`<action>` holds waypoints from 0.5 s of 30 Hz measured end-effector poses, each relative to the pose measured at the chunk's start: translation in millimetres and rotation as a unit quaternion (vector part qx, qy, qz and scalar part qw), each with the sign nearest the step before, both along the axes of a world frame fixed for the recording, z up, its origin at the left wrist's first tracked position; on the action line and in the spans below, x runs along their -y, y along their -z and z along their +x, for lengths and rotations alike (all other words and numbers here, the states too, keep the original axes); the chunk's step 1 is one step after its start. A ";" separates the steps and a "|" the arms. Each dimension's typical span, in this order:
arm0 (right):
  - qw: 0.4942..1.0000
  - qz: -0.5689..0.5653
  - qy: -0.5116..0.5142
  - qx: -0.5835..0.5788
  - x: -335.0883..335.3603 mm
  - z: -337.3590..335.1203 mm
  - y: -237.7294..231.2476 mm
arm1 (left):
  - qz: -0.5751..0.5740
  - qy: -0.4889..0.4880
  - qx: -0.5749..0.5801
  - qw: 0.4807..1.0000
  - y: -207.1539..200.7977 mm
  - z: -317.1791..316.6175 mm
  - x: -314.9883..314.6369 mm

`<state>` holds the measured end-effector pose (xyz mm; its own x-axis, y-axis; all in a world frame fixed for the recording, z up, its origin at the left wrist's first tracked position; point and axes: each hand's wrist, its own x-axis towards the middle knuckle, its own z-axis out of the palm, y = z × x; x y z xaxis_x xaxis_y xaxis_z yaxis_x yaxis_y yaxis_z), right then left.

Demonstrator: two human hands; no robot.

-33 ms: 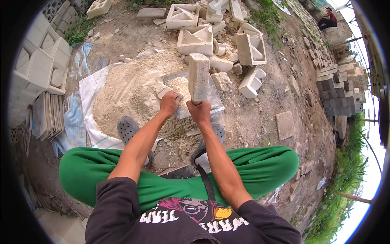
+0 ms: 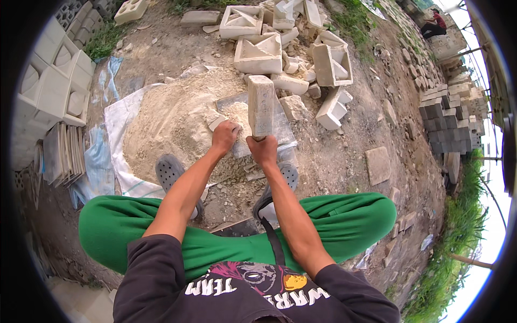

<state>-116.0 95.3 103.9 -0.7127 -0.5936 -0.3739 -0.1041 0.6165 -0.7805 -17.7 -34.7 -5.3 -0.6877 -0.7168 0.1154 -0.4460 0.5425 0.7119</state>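
Note:
My right hand [image 2: 262, 149] is closed round the short handle of a big wooden mallet [image 2: 261, 105], whose long, dusty head rises away from me. To its left, my left hand [image 2: 225, 135] is closed on a pale broken block piece [image 2: 217, 122]; the fingers hide part of it. Both hands are over a flat grey slab [image 2: 284, 126] strewn with crumbs, at the right side of a heap of pale crushed grit [image 2: 172, 118]. The heap lies on a white sheet [image 2: 116, 116].
Beyond the mallet lie broken pale hollow blocks [image 2: 258, 54] and rubble. Patterned blocks [image 2: 59, 81] are stacked at left above leaning thin boards [image 2: 63, 153]. Grey blocks [image 2: 447, 121] stand at right. A person [image 2: 435, 24] sits far off at upper right. My shoes [image 2: 170, 169] flank the work spot.
The mallet head has come slightly down and toward me in my right hand. My left hand and the block piece stay in place.

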 end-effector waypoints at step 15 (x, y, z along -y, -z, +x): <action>1.000 0.003 0.005 -0.020 -0.7 0.8 20.2 | -0.011 0.029 0.008 0.999 -1.3 2.4 3.4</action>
<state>-115.2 96.0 83.7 -0.7328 -0.5844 -0.3485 -0.1287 0.6220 -0.7724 -15.2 -38.1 -4.1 -0.7297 -0.6734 0.1183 -0.4251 0.5824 0.6929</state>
